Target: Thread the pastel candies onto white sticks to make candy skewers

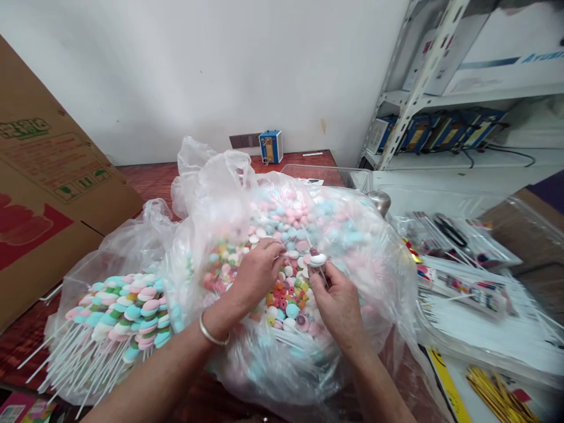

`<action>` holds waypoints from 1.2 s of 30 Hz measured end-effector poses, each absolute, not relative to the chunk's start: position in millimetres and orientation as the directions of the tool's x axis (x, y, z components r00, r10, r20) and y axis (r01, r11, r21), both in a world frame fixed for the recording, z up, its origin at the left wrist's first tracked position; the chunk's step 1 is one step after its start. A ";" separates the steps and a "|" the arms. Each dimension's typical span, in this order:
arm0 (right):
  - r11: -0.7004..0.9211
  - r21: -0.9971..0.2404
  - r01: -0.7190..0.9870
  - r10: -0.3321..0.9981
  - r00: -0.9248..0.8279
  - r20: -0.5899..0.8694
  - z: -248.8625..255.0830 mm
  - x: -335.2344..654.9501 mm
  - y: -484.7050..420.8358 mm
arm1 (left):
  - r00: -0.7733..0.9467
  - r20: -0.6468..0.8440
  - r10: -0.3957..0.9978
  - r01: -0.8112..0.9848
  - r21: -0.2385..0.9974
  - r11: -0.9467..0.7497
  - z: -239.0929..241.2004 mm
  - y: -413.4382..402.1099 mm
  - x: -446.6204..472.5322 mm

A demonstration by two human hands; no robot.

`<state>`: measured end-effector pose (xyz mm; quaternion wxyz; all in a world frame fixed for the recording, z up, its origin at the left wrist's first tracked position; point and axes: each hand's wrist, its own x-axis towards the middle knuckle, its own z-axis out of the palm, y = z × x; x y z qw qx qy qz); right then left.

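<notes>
A big clear plastic bag (388, 282) full of pastel marshmallows and gummy candies lies wide open in front of me. Over it, my right hand (338, 296) pinches a candy skewer (318, 259), which carries a white piece and a purple piece on a thin stick. My left hand (259, 271), with a bangle on the wrist, is over the bag's left half. Its fingers are curled together near the white candies, and whatever they hold is hidden. Red and yellow gummy rings (282, 294) show between the two hands.
Finished candy skewers (127, 305) with white sticks lie bundled at left beside a cardboard box (53, 176). A small blue device (271, 147) stands by the wall. On the right, a clear tub (484, 329) holds white sticks and packets, below a metal shelf (467, 94). Gold ties (497, 393) lie nearer.
</notes>
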<state>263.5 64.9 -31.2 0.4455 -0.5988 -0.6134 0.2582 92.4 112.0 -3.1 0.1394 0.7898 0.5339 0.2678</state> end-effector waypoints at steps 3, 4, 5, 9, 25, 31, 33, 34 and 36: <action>0.152 -0.838 0.523 0.968 0.095 0.234 -31.2 264.9 57.9 | 0.113 0.017 0.993 0.293 0.955 -0.050 -4.9 93.3 82.8; 0.149 -0.828 0.541 0.968 0.089 0.233 -31.2 265.3 56.0 | 0.094 -0.093 0.991 0.114 0.990 0.082 -6.6 88.0 80.5; 0.145 -0.813 0.564 0.970 0.083 0.231 -31.0 265.3 54.7 | 0.079 -0.175 0.981 -0.041 0.983 0.179 -8.5 83.5 78.8; 0.126 -0.731 0.671 0.976 0.046 0.211 -28.2 257.9 61.5 | 0.017 -0.281 0.960 -0.350 0.897 0.269 -14.3 75.8 73.4; 0.183 -0.874 0.450 0.983 -0.092 0.159 -22.3 247.5 77.4 | 0.084 -0.186 0.979 -0.243 0.949 0.201 -19.0 65.4 69.3; -0.051 -0.977 -0.207 0.987 -0.157 -0.018 -21.3 243.7 54.7 | 0.157 -0.062 0.986 -0.154 0.984 0.087 -17.3 63.3 74.0; -0.043 -0.971 -0.233 0.993 -0.115 -0.017 -26.9 239.0 54.1 | 0.179 -0.064 0.982 -0.169 0.981 0.095 -15.9 61.1 76.1; -0.032 -0.972 -0.232 0.995 -0.097 -0.009 -29.4 236.7 54.7 | 0.189 -0.074 0.979 -0.191 0.975 0.110 -15.5 59.8 77.0; 0.009 -0.977 -0.214 0.997 -0.072 0.025 -32.1 232.7 56.2 | 0.194 -0.093 0.977 -0.251 0.958 0.141 -16.1 56.9 78.7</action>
